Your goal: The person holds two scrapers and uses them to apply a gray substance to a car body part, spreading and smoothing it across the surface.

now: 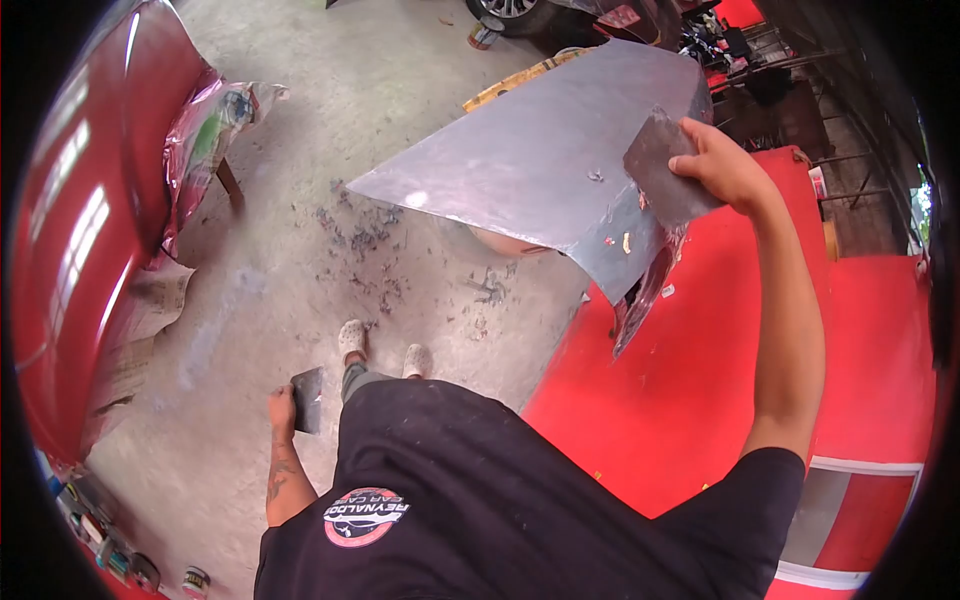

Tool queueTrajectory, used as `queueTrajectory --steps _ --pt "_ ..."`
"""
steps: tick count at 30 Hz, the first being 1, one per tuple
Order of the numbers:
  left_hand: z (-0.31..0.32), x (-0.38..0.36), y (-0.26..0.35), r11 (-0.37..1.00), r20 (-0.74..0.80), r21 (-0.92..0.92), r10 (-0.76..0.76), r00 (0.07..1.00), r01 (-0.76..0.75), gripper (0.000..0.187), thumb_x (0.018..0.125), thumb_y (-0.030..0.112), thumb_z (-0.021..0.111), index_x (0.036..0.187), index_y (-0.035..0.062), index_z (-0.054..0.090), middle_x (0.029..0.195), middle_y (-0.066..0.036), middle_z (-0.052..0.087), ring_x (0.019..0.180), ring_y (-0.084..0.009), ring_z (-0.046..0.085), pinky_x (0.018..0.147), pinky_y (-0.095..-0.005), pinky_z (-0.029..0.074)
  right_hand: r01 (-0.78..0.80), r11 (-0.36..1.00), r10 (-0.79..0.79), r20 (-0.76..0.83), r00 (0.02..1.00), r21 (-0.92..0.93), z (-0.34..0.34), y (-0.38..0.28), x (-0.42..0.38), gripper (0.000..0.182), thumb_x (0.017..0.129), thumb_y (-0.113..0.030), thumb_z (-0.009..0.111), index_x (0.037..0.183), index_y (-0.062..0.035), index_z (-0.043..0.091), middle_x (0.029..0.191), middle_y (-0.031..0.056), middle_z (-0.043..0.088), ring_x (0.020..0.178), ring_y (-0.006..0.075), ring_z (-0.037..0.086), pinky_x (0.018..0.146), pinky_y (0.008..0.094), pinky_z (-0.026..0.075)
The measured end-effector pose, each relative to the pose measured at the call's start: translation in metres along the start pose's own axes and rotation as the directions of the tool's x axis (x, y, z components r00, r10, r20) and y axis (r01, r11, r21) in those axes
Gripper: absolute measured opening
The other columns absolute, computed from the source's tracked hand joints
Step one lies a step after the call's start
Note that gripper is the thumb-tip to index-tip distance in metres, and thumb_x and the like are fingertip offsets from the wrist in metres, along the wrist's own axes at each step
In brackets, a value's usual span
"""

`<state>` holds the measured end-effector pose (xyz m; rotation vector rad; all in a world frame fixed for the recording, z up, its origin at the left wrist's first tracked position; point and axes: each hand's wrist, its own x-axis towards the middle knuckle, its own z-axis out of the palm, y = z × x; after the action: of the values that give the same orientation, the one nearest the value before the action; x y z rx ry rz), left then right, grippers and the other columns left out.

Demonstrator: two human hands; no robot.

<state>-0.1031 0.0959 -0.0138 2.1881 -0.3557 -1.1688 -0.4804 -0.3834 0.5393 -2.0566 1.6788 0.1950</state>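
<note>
My right hand [715, 160] is raised and grips a flat dark spreader blade [662, 168], pressed against a large grey primed body panel [540, 160]. The panel slopes over a red vehicle body [700, 370] at the right. My left hand [282, 408] hangs low beside my hip and holds a second small dark scraper [308, 398]. My black shirt with a round logo [366, 516] fills the lower centre, and my feet in pale shoes [352, 338] stand on the concrete floor.
A red car part [80, 240] wrapped with masking paper and plastic stands at the left. Grey filler droppings [365, 240] spot the concrete floor. Small cans [195, 580] sit at the lower left. A can [484, 32] and a car wheel lie at the top.
</note>
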Motion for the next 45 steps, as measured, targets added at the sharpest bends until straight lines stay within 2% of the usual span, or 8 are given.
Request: queueTrajectory --steps 7,8,12,17,25,33,39,45 --pt "-0.007 0.000 -0.013 0.999 0.004 0.036 -0.041 0.999 0.040 0.035 0.083 0.025 0.057 0.084 -0.0100 0.062 0.069 -0.017 0.060 0.065 -0.0219 0.054 0.066 -0.0386 0.044 0.045 0.955 -0.044 -0.010 0.999 0.292 0.022 0.011 -0.011 0.047 0.084 -0.003 0.061 0.129 0.0062 0.048 0.113 0.0130 0.063 0.100 0.0171 0.061 0.086 0.0282 0.049" --pt "-0.005 0.000 -0.017 0.999 0.000 0.036 -0.034 0.999 0.034 0.035 0.083 0.025 0.057 0.084 -0.0100 0.062 0.069 -0.017 0.060 0.065 -0.0219 0.054 0.066 -0.0386 0.044 0.061 0.995 -0.065 0.048 0.997 0.082 0.026 -0.005 -0.026 0.051 0.085 -0.005 0.063 0.131 0.0058 0.046 0.119 0.0125 0.061 0.106 0.0170 0.059 0.089 0.0279 0.048" --pt "-0.013 -0.010 -0.004 0.998 -0.026 0.067 -0.005 1.000 0.007 0.034 0.083 0.023 0.058 0.082 -0.0102 0.062 0.067 -0.013 0.058 0.066 -0.0183 0.051 0.064 -0.0377 0.044 0.147 0.890 -0.183 0.045 0.982 0.431 0.021 0.013 -0.047 0.051 0.088 -0.011 0.063 0.133 0.0040 0.044 0.119 0.0105 0.060 0.104 0.0152 0.059 0.090 0.0278 0.048" --pt "-0.023 -0.002 -0.016 0.998 -0.002 -0.041 -0.057 0.998 0.057 0.033 0.083 0.023 0.059 0.083 -0.0101 0.062 0.072 -0.011 0.060 0.069 -0.0184 0.052 0.067 -0.0374 0.045 0.427 0.640 0.107 -0.624 0.774 0.639 0.021 0.110 -0.098 0.038 0.097 -0.015 0.056 0.130 0.0009 0.047 0.114 0.0090 0.062 0.098 0.0143 0.063 0.083 0.0289 0.053" --pt "-0.045 0.001 0.008 0.998 -0.006 0.049 -0.031 1.000 0.031 0.034 0.082 0.022 0.059 0.087 -0.0107 0.064 0.076 -0.015 0.063 0.073 -0.0211 0.055 0.071 -0.0381 0.046 0.526 0.269 0.527 -0.580 0.621 0.807 0.152 0.189 -0.139 0.030 0.092 -0.002 0.059 0.121 -0.0014 0.050 0.111 0.0087 0.063 0.097 0.0161 0.062 0.085 0.0308 0.051" --pt "-0.043 -0.025 0.054 0.985 -0.108 0.112 0.143 0.984 -0.131 0.029 0.085 0.022 0.058 0.085 -0.0067 0.064 0.071 -0.008 0.059 0.070 -0.0174 0.052 0.067 -0.0366 0.044 0.337 0.304 0.458 -0.447 0.769 0.891 0.144 0.226 -0.117 0.036 0.088 -0.004 0.060 0.122 -0.0005 0.048 0.111 0.0106 0.062 0.097 0.0169 0.062 0.084 0.0306 0.052" --pt "0.028 -0.118 0.033 0.997 -0.239 -0.030 0.063 0.969 -0.072 0.025 0.086 0.021 0.058 0.080 -0.0026 0.064 0.072 -0.002 0.056 0.067 -0.0131 0.047 0.061 -0.0332 0.040 0.481 0.280 0.248 -0.547 0.800 0.831 0.149 0.255 -0.084 0.041 0.085 -0.003 0.062 0.123 0.0034 0.048 0.111 0.0120 0.062 0.099 0.0186 0.061 0.086 0.0309 0.049" --pt "0.090 -0.219 -0.007 0.989 -0.287 -0.108 -0.129 0.949 0.102 0.026 0.084 0.024 0.058 0.077 -0.0009 0.064 0.068 -0.003 0.055 0.065 -0.0141 0.046 0.059 -0.0337 0.038 0.543 0.613 -0.026 -0.672 0.740 0.574 0.122 0.226 -0.067 0.034 0.083 -0.007 0.062 0.113 0.0028 0.051 0.103 0.0173 0.063 0.099 0.0238 0.061 0.087 0.0355 0.047"
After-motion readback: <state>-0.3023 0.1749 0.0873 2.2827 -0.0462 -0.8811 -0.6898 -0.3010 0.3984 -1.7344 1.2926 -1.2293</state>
